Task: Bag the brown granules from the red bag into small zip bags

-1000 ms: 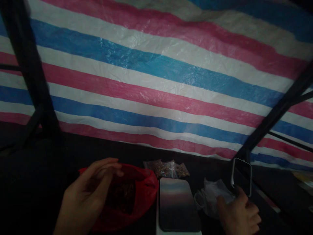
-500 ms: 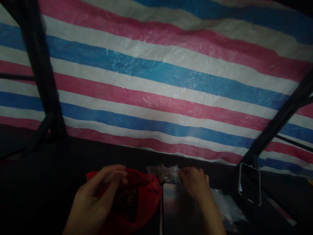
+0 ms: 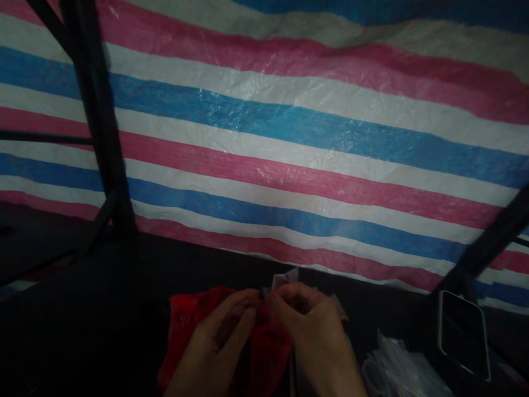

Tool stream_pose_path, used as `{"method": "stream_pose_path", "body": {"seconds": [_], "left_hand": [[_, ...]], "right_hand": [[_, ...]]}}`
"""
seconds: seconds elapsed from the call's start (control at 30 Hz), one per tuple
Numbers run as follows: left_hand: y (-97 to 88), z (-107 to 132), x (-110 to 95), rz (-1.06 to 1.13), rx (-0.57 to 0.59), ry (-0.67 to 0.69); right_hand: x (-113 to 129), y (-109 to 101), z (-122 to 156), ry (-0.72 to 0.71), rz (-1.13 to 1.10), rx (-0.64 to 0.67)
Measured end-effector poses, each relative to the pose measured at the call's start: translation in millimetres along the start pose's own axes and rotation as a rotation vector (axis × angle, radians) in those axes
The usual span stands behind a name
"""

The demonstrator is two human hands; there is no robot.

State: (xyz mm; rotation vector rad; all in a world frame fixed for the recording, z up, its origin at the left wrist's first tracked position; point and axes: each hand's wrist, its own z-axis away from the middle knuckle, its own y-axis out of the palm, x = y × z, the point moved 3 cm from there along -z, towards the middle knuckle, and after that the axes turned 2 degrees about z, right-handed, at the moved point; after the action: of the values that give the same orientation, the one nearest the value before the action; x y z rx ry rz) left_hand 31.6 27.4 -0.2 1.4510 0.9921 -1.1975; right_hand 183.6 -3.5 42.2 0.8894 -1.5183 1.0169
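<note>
My left hand (image 3: 219,342) and my right hand (image 3: 312,331) meet low in the middle of the view, fingers pinched together on a small clear plastic bag (image 3: 285,278) whose top edge sticks up between them. Under and behind both hands lies a red plastic bag (image 3: 185,325). The scene is dim, so the small bag's contents cannot be made out.
A pile of small clear bags (image 3: 397,369) lies at the lower right. A phone-like device (image 3: 463,333) stands upright further right. A red, white and blue striped tarp (image 3: 289,143) fills the background, crossed by dark poles (image 3: 99,121) at left and right.
My right hand moved from the clear bags at right to the middle, then met my left hand on a small clear bag. The view shifted right, hiding the metal scale plate.
</note>
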Motion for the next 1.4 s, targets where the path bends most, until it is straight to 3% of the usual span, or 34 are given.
{"method": "stream_pose_path", "body": {"seconds": [0.1,0.23,0.33,0.5,0.63,0.77,0.83,1.03,1.13,1.3,1.4], "left_hand": [[-6.1,-2.4,7.0,0.098,0.073,-0.048],[-16.9,-0.3,8.9,0.125,0.193,-0.115],[-20.9,-0.3,6.9,-0.011,0.144,-0.047],[-23.7,-2.6,1.1,-0.313,0.002,0.152],[-22.9,-1.4,-3.0,-0.260,-0.021,0.091],[-16.5,0.7,-2.5,-0.016,0.054,-0.046],[-14.9,0.6,-1.8,0.004,0.065,-0.048],[-19.1,-1.6,1.7,-0.425,-0.046,0.136],[-19.3,-1.8,2.5,-0.538,-0.034,0.196],[-24.1,-0.6,-3.7,-0.364,-0.079,0.206],[-25.7,2.0,-7.3,-0.300,-0.026,0.240]], "right_hand": [[3.8,24.8,8.3,0.015,0.059,0.056],[1.9,31.6,10.4,0.065,0.186,0.132],[-4.9,32.2,10.0,0.066,0.229,0.162],[-16.8,34.6,11.2,-0.072,0.266,0.134],[-16.3,37.7,14.0,-0.073,0.253,0.150],[-11.4,39.3,14.6,-0.118,0.365,0.087],[-9.9,40.7,14.4,-0.151,0.416,0.077],[-6.8,35.9,12.7,-0.141,0.554,-0.085],[-3.7,31.1,12.9,-0.165,0.517,-0.143],[-14.9,30.9,10.0,-0.072,0.215,-0.042],[-29.9,34.6,4.9,0.026,-0.046,-0.088]]}}
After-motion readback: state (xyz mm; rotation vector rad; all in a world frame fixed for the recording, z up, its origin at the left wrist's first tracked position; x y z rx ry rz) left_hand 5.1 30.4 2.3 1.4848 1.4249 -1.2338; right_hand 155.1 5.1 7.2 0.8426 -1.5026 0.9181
